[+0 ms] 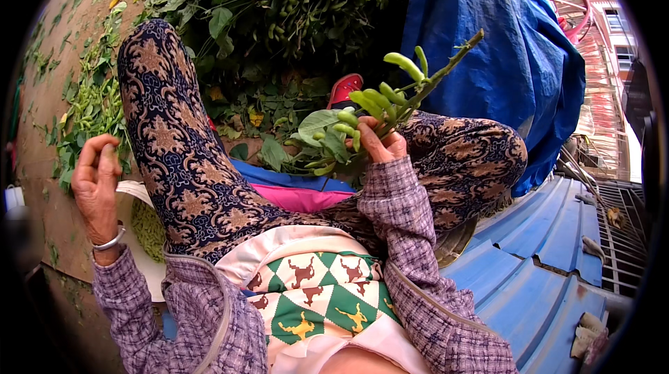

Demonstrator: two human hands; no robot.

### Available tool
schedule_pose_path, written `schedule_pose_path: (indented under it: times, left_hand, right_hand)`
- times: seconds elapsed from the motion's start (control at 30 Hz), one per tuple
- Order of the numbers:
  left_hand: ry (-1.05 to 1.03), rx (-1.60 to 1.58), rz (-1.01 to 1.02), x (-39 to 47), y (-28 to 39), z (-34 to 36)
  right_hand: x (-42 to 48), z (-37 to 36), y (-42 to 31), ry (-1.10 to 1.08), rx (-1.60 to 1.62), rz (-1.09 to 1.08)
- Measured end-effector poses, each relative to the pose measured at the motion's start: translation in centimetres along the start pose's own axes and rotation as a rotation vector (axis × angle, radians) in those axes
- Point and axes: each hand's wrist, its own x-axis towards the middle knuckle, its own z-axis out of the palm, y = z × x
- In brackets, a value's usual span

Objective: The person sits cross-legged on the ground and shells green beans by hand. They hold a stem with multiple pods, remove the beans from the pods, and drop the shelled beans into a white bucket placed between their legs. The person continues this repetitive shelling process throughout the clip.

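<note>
My right hand grips a green soybean stalk over my lap. Plump pods hang along the stalk, leaves spread at its left end, and its bare cut end points to the upper right. On the left, my left hand is raised with curled fingers beside my knee, above a white bucket that holds many green pods. Whether anything small sits between its thumb and fingers I cannot tell. A large heap of soybean plants lies in front of me.
More plants and leaves litter the brown ground at left. A blue tarpaulin drapes over something at right. Blue corrugated metal sheets and a metal grate lie at lower right. A red shoe shows between my legs.
</note>
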Motion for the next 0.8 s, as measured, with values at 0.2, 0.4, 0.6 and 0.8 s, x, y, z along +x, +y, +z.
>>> schedule_pose_path:
  times: [0.2, 0.4, 0.6, 0.8]
  left_hand:
    - [-0.64, -0.423, -0.184, 2.1, 6.1, 15.5]
    - [-0.817, -0.665, -0.356, 2.9, 5.9, 19.9]
    - [-0.877, -0.618, -0.27, 2.0, 7.4, 19.4]
    - [-1.046, -0.665, -0.331, 1.7, 9.0, 19.0]
  right_hand:
    - [-0.8, 2.6, -1.5, -0.126, -0.106, 0.03]
    - [-1.1, 2.6, -2.5, -0.154, -0.109, 0.062]
    - [-2.8, 2.2, -2.3, -0.304, -0.028, -0.028]
    - [-3.7, 1.4, -3.4, -0.429, -0.033, -0.005]
